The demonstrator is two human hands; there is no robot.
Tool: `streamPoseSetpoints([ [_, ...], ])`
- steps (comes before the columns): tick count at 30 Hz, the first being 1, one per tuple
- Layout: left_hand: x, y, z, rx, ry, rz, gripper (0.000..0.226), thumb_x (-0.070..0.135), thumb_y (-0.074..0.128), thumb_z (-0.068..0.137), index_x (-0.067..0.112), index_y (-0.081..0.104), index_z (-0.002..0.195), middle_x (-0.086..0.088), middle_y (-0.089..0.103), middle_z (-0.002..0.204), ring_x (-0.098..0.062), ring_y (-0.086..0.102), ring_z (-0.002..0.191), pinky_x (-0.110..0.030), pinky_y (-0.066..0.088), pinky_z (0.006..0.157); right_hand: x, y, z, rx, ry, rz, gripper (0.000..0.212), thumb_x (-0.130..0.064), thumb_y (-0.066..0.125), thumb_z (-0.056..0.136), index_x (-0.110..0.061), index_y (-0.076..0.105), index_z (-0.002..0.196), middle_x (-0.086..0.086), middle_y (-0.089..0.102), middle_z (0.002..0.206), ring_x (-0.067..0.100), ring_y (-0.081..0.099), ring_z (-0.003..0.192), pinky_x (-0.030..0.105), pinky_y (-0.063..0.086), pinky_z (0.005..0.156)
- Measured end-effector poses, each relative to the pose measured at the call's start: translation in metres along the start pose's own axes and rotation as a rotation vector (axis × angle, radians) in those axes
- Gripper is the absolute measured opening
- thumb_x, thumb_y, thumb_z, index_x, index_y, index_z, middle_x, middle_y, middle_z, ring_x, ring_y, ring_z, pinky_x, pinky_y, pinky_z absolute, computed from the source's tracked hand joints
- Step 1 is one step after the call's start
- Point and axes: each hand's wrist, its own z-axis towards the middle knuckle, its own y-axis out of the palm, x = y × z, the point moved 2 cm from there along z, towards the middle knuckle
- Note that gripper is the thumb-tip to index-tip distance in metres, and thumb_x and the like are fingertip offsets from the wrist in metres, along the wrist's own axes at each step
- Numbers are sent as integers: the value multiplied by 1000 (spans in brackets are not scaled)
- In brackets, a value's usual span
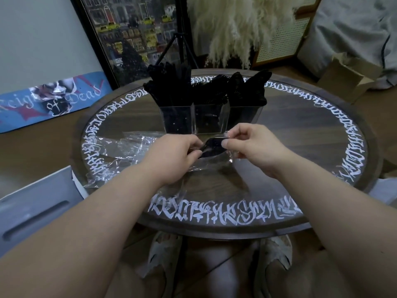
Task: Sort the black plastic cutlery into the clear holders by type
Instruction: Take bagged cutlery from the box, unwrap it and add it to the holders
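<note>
Three clear holders stand side by side at the table's middle: the left holder (178, 121), the middle holder (209, 123) and the right holder (243, 116), each packed with black plastic cutlery (171, 82). Just in front of them my left hand (171, 155) and my right hand (255, 147) both pinch a clear plastic wrapper (217, 162) that holds a black cutlery piece (211, 148). The piece looks like a spoon bowl, though part of it is hidden by my fingers.
Empty crumpled clear wrappers (120, 151) lie on the round glass-topped table (322, 130) to the left of my hands. A white bin (36, 211) sits at the lower left, a cardboard box (348, 76) at the far right on the floor.
</note>
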Motion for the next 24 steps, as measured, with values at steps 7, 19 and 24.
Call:
streamPoseSetpoints([
  [7, 3, -1, 3, 68, 39, 12, 21, 32, 58, 93, 29, 67, 111, 11, 68, 102, -13, 61, 94, -31, 50, 82, -2, -6, 1, 49, -62, -173, 1, -9, 71, 83, -9, 72, 83, 5, 68, 77, 3, 59, 66, 14, 46, 61],
  [19, 3, 1, 3, -43, -46, -36, 42, 41, 34, 101, 22, 51, 134, 0, 63, 122, -21, 56, 112, -32, 46, 89, -4, -5, -3, 184, -203, -248, 12, -6, 72, 80, -15, 68, 72, 0, 66, 71, 3, 55, 61, 15, 47, 60],
  [24, 1, -1, 7, 6, -32, -11, 35, 40, 40, 100, 26, 58, 127, 3, 62, 112, -18, 55, 104, -28, 38, 77, -2, -6, -5, 167, -180, -239, 10, -11, 76, 78, -15, 69, 72, 6, 70, 77, 17, 63, 72, 26, 52, 70],
])
